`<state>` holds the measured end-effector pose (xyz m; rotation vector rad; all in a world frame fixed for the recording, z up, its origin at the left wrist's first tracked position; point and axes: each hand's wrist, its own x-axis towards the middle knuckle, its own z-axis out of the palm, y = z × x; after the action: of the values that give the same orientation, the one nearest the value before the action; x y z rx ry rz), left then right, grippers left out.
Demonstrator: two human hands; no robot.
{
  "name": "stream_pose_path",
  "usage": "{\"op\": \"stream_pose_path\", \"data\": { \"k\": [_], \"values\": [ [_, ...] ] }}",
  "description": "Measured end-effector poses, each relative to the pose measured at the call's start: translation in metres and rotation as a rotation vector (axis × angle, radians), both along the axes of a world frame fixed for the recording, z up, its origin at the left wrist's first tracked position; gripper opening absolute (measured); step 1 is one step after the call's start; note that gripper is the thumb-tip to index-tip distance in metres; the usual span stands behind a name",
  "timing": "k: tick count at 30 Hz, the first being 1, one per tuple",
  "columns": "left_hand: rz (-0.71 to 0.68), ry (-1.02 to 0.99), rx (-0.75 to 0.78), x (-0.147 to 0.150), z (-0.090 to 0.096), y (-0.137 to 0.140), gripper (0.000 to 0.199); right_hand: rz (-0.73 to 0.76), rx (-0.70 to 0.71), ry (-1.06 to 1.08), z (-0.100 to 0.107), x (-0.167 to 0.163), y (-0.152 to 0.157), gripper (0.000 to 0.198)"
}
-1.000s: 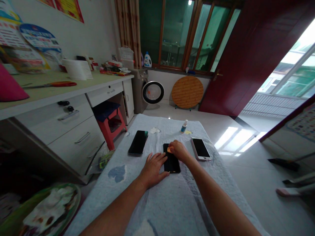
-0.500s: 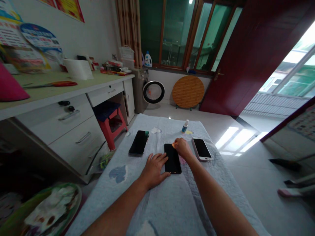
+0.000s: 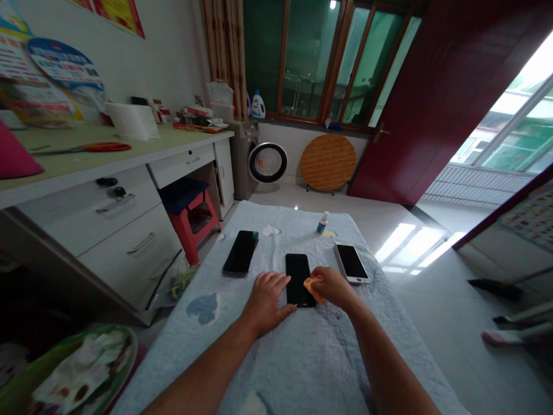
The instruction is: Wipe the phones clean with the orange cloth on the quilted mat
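Note:
A black smartphone [image 3: 298,279] lies screen up in the middle of the cloth-covered table [image 3: 268,369]. My left hand [image 3: 268,300] rests at its left edge with fingers stretched out, fingertips and thumb touching the phone's side. An orange cloth [image 3: 314,288] is bunched in my right hand [image 3: 332,288], whose fingers are closed on it at the phone's right edge. To the left lies another dark phone [image 3: 241,252], and to the right a white-framed phone [image 3: 351,262]. Behind them stands a small spray bottle [image 3: 322,223].
A desk [image 3: 181,150] with scissors [image 3: 95,147] and a paper roll [image 3: 132,121] runs along the left. A red stool [image 3: 199,222] sits under it. A bin [image 3: 125,369] holding used tissues stands at lower left. Behind are a washing machine [image 3: 244,138] and a round wooden board [image 3: 328,162].
My right hand has moved with the orange cloth from the phone's top right corner down along its right edge. My left hand stays at the left edge. The view has shifted slightly.

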<state>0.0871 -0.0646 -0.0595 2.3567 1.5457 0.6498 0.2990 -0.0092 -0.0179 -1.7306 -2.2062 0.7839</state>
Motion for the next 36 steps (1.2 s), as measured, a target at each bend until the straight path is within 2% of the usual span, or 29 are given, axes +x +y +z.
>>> {"op": "stream_pose_path", "data": {
  "k": [4, 10, 17, 23, 28, 32, 36],
  "values": [
    [-0.011, -0.008, 0.009, 0.000, 0.000, 0.000, 0.063, -0.087, -0.040, 0.132, -0.011, 0.001, 0.001, 0.025],
    [-0.033, -0.006, 0.030, 0.001, 0.000, 0.001, 0.071, -0.243, -0.182, 0.431, -0.029, 0.001, 0.003, 0.021],
    [0.015, -0.009, 0.078, 0.005, 0.002, 0.001, 0.072, -0.276, -0.180, 0.729, -0.030, -0.001, -0.001, 0.022],
    [0.041, -0.033, 0.099, 0.006, 0.010, 0.001, 0.062, -0.248, -0.115, 0.853, -0.028, -0.007, -0.002, 0.027],
    [0.024, -0.090, 0.140, 0.006, 0.013, 0.001, 0.048, -0.191, -0.119, 0.950, -0.029, -0.012, -0.006, 0.029],
    [0.021, -0.152, 0.136, 0.007, 0.011, 0.001, 0.056, -0.141, -0.115, 0.970, -0.026, -0.017, -0.010, 0.029],
    [0.050, -0.310, 0.087, 0.010, 0.007, 0.001, 0.068, -0.095, -0.091, 0.962, -0.022, -0.024, -0.013, 0.026]
  ]
}}
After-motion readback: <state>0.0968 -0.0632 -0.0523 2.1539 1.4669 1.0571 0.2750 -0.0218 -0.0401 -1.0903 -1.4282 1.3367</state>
